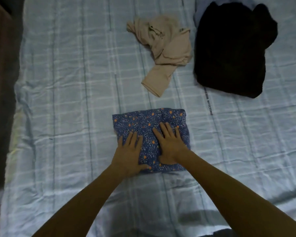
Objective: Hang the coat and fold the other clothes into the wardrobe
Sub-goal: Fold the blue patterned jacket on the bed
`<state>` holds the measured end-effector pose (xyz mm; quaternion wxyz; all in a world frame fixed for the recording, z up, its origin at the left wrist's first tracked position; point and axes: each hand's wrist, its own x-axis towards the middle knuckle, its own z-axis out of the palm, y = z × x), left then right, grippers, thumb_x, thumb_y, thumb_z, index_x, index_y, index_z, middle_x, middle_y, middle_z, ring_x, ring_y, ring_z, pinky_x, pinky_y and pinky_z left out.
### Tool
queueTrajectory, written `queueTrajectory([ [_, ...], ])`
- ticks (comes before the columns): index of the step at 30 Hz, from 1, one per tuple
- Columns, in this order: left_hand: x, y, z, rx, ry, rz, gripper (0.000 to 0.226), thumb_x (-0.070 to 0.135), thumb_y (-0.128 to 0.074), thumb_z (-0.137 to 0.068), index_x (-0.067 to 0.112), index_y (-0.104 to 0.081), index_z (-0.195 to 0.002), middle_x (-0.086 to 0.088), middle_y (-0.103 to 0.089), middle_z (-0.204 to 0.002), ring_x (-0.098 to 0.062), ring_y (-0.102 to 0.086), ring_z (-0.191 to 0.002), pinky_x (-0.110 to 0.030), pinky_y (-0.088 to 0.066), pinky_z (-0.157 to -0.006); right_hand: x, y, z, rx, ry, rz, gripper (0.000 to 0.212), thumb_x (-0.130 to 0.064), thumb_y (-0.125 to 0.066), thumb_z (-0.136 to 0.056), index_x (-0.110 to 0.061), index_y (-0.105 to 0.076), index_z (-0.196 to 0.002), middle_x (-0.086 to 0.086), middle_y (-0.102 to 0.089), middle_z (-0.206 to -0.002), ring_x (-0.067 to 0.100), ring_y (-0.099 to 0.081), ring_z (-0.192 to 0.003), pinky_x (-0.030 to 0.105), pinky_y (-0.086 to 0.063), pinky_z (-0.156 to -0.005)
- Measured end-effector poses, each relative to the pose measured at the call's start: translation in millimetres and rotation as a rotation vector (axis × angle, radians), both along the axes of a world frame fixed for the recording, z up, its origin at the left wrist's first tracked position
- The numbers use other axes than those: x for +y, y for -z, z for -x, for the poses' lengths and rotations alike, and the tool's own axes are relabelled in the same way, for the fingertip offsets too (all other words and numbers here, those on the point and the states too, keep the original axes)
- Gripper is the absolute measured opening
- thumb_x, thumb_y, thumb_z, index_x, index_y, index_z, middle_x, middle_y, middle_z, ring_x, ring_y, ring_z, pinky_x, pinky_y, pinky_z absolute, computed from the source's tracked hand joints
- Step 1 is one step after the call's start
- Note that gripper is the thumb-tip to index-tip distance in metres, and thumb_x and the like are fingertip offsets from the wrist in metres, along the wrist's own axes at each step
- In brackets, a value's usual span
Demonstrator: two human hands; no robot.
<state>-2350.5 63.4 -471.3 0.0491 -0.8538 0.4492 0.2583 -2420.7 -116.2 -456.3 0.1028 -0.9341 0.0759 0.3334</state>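
The folded blue flowered garment [140, 120] lies on the bed [67, 82], near its middle and directly under both hands. The left grip [128, 154] is spread flat, its fingers straight and resting on the left part of the cloth. Its palm sits across the left edge, partly on the sheet, and its thumb lies along the near edge. The right grip [169, 144] is also flat and wide open, pressing palm-down on the right half of the garment with its fingers pointing away from the person. Neither hand curls round anything. The two hands lie side by side, close but not touching, with a strip of flowered cloth showing between them. The garment is a compact, nearly square packet, a little wider from left to right than from near to far. Its edges run roughly along the checks of the sheet. Beyond it, well apart, a crumpled beige garment [167, 45] lies loose with one sleeve trailing toward the person. Just to its right lies a black garment [229, 53] in a heap, its far edge overlapping a pale blue cloth [197, 16].
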Motion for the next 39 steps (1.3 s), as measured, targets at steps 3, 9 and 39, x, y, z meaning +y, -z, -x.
queueTrajectory([
  [3,5.6,14.8,15.1,-0.045,0.072,0.003,0.132,0.088,-0.056,-0.045,0.008,-0.021,-0.144,-0.028,-0.026,-0.149,-0.042,-0.026,-0.138,-0.067,-0.013,-0.106,1.7,14.8,12.9,-0.132,-0.102,0.036,0.124,-0.067,-0.064,-0.066,-0.017,0.011,-0.151,0.021,0.023,-0.154,0.039,0.024,-0.14,0.065,0.011,-0.109],
  [9,-5.8,38.1,37.0,-0.081,-0.032,0.117,0.125,0.084,-0.057,-0.055,0.011,-0.016,-0.148,-0.025,-0.011,-0.153,-0.042,-0.01,-0.141,-0.069,-0.009,-0.106,12.1,46.4,57.0,-0.295,-0.19,0.113,0.128,-0.075,-0.069,-0.052,-0.013,-0.017,-0.151,0.025,-0.009,-0.155,0.04,-0.004,-0.144,0.069,-0.006,-0.108],
  [39,9.7,-198.3,-52.0,-0.415,-0.118,0.398,0.087,0.003,-0.087,-0.019,0.007,-0.068,-0.103,-0.009,-0.066,-0.072,-0.022,-0.058,-0.045,-0.022,-0.038,-0.032,34.3,-186.7,-65.1,-0.762,-0.131,0.058,0.06,0.0,-0.078,-0.053,-0.005,-0.062,-0.111,0.012,-0.068,-0.087,0.03,-0.067,-0.069,0.028,-0.045,-0.04],
])
